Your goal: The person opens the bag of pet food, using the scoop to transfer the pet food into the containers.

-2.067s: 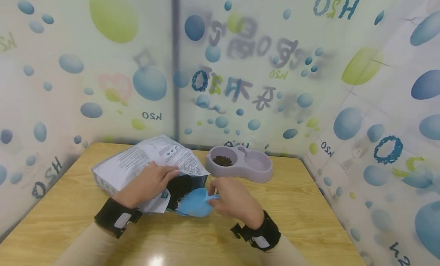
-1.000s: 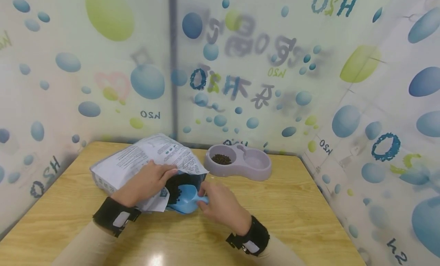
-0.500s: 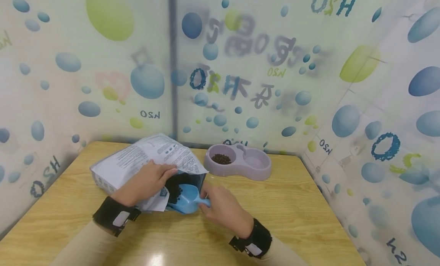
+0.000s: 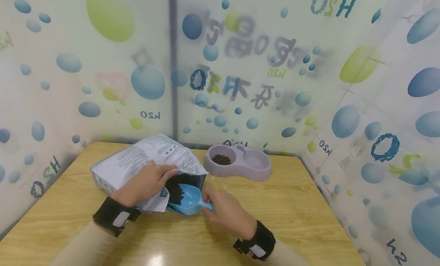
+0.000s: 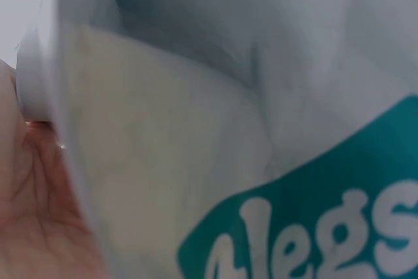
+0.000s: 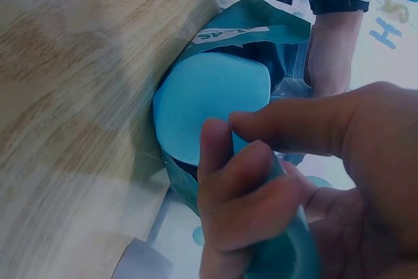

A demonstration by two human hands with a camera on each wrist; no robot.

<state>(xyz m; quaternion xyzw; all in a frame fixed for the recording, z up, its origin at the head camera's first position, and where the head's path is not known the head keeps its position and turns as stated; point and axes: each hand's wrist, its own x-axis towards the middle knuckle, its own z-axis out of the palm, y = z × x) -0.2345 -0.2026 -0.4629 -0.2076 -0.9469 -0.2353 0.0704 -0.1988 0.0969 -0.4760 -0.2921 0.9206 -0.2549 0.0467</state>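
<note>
On the left of the table in the head view lies a white printed bag (image 4: pixel 127 159) of dark kibble (image 4: pixel 175 193), its mouth facing right. My left hand (image 4: pixel 146 182) grips the upper edge of that mouth, fingertips hidden by the bag. The left wrist view shows the bag's teal-lettered side (image 5: pixel 326 227) with part of my palm (image 5: pixel 46 213) beside it. In my right hand (image 4: pixel 227 210) is the handle of a light blue scoop (image 4: pixel 190 199), fingers curled round it. The scoop's bowl (image 6: pixel 209 96) sits in the bag's mouth, front edge against the kibble.
Behind the scoop, near the back wall, stands a mauve double pet bowl (image 4: pixel 237 170). Its left compartment holds some kibble (image 4: pixel 221 159); the right one shows a bare bottom. Patterned walls border the wooden table (image 4: pixel 292 220) at the back and sides.
My right hand has pushed the scoop leftward into the bag's mouth, then drawn it back slightly to the right. My left hand stays put on the bag.
</note>
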